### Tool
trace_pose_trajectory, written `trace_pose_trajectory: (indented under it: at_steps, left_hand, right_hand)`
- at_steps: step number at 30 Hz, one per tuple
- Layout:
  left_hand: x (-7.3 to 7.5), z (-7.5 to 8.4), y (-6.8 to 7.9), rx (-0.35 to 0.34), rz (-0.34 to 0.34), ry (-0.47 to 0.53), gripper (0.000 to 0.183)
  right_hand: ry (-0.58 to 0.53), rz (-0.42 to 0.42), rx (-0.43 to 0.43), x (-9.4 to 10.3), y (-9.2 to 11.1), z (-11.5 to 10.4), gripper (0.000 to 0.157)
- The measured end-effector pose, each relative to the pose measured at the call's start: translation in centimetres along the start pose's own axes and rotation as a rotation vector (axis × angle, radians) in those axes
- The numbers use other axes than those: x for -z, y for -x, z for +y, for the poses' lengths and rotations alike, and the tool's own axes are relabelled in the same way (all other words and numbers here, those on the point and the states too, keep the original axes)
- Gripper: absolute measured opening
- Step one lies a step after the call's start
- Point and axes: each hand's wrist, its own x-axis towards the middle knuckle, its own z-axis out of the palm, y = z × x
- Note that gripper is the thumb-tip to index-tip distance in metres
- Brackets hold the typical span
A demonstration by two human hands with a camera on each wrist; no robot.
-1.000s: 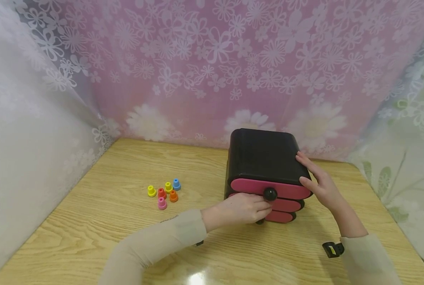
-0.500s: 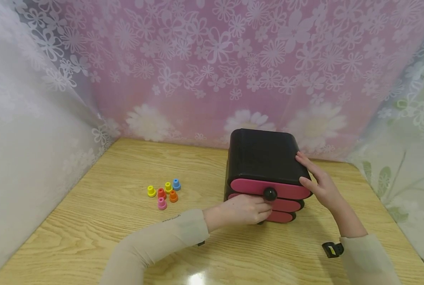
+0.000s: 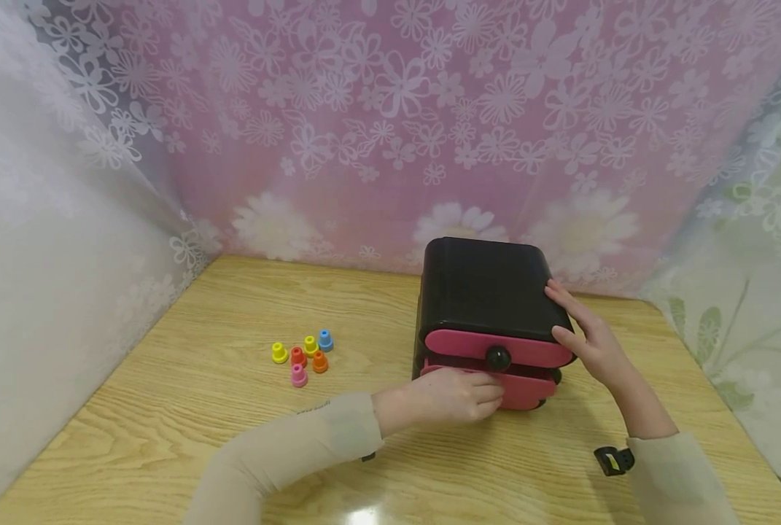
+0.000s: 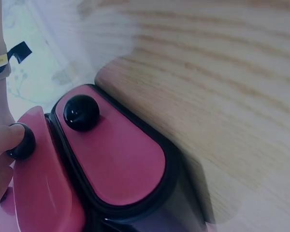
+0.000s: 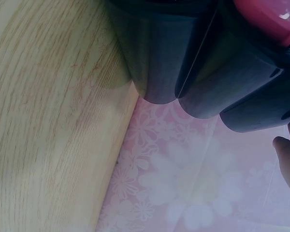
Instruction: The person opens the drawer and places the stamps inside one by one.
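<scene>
A black drawer cabinet (image 3: 488, 284) with three pink-fronted drawers stands right of centre in the head view. My left hand (image 3: 456, 395) pinches the black knob (image 4: 24, 144) of the middle drawer (image 4: 43, 188), seen at the left of the left wrist view. That drawer sticks out a little, with a dark gap above its front. The top drawer (image 3: 456, 343) is closed, and so is the bottom drawer (image 4: 125, 159). My right hand (image 3: 593, 346) rests on the cabinet's right side, fingers extended along its upper edge. The knob is hidden behind my left hand in the head view.
Several small stepped plastic pegs in yellow, red, orange, pink and blue lie grouped on the wooden table (image 3: 200, 408), left of the cabinet; one is the blue peg (image 3: 325, 340). A pink flowered curtain (image 3: 337, 146) hangs close behind the cabinet.
My left hand has drawn the middle drawer slightly out toward me, and a gap has appeared under the top drawer. The right hand and the pegs have stayed in place.
</scene>
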Motion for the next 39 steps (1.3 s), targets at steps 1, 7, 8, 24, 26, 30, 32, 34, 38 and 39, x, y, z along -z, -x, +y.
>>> trace_pose_trajectory:
  at_steps: [1, 7, 8, 24, 26, 30, 32, 34, 38, 39]
  left_hand:
    - [0.0, 0.1, 0.0, -0.006, 0.003, -0.01, 0.03]
    - [0.2, 0.7, 0.2, -0.028, 0.031, -0.042, 0.031]
    - [0.2, 0.8, 0.3, -0.03, 0.031, -0.043, 0.031]
    - [1.5, 2.5, 0.6, -0.095, 0.149, 0.036, 0.031]
    - [1.7, 2.7, 0.6, -0.111, 0.154, 0.036, 0.032]
    - [2.0, 3.1, 0.6, -0.132, 0.134, 0.034, 0.034]
    - [2.2, 3.3, 0.6, -0.135, 0.127, 0.04, 0.033]
    - [2.2, 3.4, 0.6, -0.142, 0.127, 0.041, 0.033]
    - [2.3, 3.6, 0.6, -0.135, 0.136, 0.042, 0.033]
    - [2.3, 3.6, 0.6, -0.14, 0.133, 0.033, 0.033]
  right_hand:
    - [0.0, 0.0, -0.001, 0.0, 0.0, 0.0, 0.052]
    - [0.012, 0.004, 0.004, 0.0, 0.0, -0.1, 0.053]
    - [0.013, 0.005, 0.004, 0.1, 0.0, -0.1, 0.053]
    - [0.019, 0.002, -0.008, 0.1, 0.0, 0.1, 0.054]
    - [0.025, 0.002, -0.008, 0.1, 0.0, 0.1, 0.054]
    - [0.026, 0.005, -0.004, 0.0, 0.0, 0.1, 0.052]
    - [0.024, 0.007, -0.004, 0.0, 0.0, 0.1, 0.051]
    - [0.025, 0.009, -0.006, 0.0, 0.0, 0.0, 0.051]
    - [0.041, 0.01, -0.012, 0.0, 0.0, -0.2, 0.051]
    - [0.042, 0.009, -0.013, 0.0, 0.0, -0.3, 0.051]
